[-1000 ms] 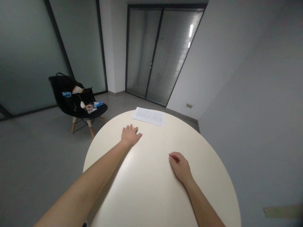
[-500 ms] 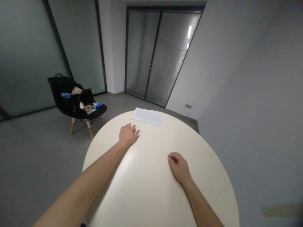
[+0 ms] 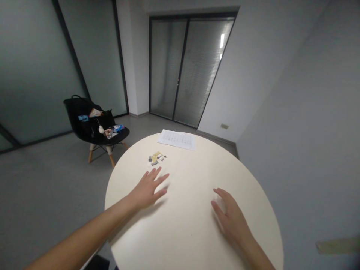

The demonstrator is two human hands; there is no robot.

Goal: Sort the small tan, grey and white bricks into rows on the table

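Several small flat pieces (image 3: 156,158), yellowish and dark grey, lie in a loose cluster on the left part of the round white table (image 3: 182,210); their kind is too small to tell. Just on the near side of them my left hand (image 3: 149,188) hovers palm down, fingers spread, holding nothing. My right hand (image 3: 229,212) is over the right half of the table, thumb and fingers apart with nothing between them. A white printed sheet of paper (image 3: 177,140) lies flat at the table's far edge, beyond both hands.
To the left behind the table stands a black chair (image 3: 74,116) with wooden legs, carrying a black bag and small packets. A grey wall (image 3: 295,150) rises on the right. Glass doors (image 3: 191,71) are at the back.
My left hand has drawn back toward me, uncovering the cluster of small pieces. My right hand has opened from a curled shape and shifted slightly right and nearer.
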